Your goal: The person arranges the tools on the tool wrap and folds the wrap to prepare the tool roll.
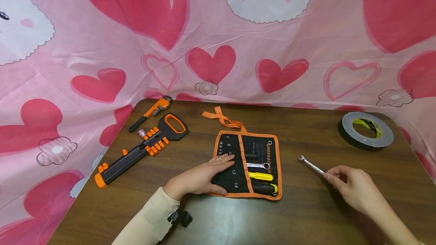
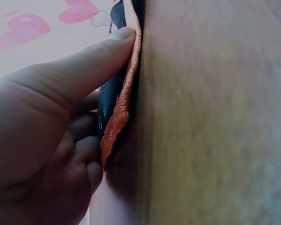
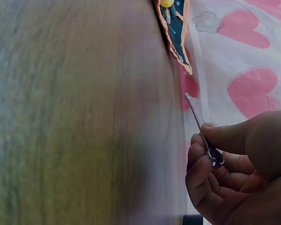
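The right hand [image 1: 352, 186] pinches a wrench [image 1: 312, 166] between thumb and curled fingers. The grip sits at the ring end, which shows close in against the fingers in the right wrist view; most of the shaft and the forked end stick out past the fingertips, pointing up and left in the head view. The wrench is to the right of the pouch [image 1: 240, 180] and apart from it; whether it touches the table [image 1: 289, 218] cannot be told.

The left hand [image 1: 204, 175] grips nothing: it rests on the pouch's left panel, fingers extended across the black cloth, thumb near the lower edge. In the pouch's right half, a silver spanner [image 1: 257, 165], a yellow handle [image 1: 261, 176] and a black handle [image 1: 262, 188] stick out of the pockets.

A roll of tape [image 1: 385, 133] lies beyond the right hand. Left of the pouch lie a black-and-orange tool [image 1: 134, 157] and a pipe wrench [image 1: 158, 107].
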Demonstrator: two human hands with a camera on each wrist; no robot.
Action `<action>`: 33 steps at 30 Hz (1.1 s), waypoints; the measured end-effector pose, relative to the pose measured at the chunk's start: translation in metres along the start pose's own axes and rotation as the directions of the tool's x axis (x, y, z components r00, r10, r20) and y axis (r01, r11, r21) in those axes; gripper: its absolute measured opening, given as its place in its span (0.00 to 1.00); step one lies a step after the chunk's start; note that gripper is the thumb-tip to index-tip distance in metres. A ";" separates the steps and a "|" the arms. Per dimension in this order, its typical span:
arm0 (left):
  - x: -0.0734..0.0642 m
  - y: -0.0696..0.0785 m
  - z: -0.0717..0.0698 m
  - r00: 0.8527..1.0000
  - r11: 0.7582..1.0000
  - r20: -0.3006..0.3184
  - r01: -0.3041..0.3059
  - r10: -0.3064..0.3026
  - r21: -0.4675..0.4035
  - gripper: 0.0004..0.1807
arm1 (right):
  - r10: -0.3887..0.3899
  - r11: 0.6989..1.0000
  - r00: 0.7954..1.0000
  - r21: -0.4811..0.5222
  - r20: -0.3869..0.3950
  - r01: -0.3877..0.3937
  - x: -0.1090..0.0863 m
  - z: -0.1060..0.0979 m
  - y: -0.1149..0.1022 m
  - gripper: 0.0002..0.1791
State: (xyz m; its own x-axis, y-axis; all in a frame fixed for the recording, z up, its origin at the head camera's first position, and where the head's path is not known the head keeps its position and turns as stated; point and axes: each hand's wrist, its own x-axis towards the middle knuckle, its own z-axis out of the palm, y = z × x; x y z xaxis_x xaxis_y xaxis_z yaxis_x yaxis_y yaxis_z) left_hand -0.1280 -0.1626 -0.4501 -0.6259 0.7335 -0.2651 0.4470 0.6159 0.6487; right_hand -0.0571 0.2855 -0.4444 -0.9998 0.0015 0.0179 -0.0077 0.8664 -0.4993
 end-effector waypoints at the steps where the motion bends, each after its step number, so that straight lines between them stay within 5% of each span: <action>1: 0.000 0.000 0.000 1.000 1.000 -0.001 0.001 -0.001 -0.001 0.51 | -0.001 1.000 1.000 0.006 -0.002 0.001 0.000 0.000 0.000 0.04; 33: 0.000 0.003 -0.002 1.000 1.000 0.006 0.020 -0.020 -0.007 0.51 | 0.005 0.992 1.000 0.127 0.026 -0.009 0.015 0.004 -0.008 0.12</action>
State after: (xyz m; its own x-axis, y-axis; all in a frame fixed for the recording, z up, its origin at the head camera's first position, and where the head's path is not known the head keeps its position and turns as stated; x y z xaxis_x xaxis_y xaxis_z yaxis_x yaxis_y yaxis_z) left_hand -0.1282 -0.1611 -0.4468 -0.6307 0.7228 -0.2824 0.4298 0.6283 0.6484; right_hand -0.0725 0.2762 -0.4434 -1.0000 -0.0068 -0.0073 -0.0010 0.7957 -0.6056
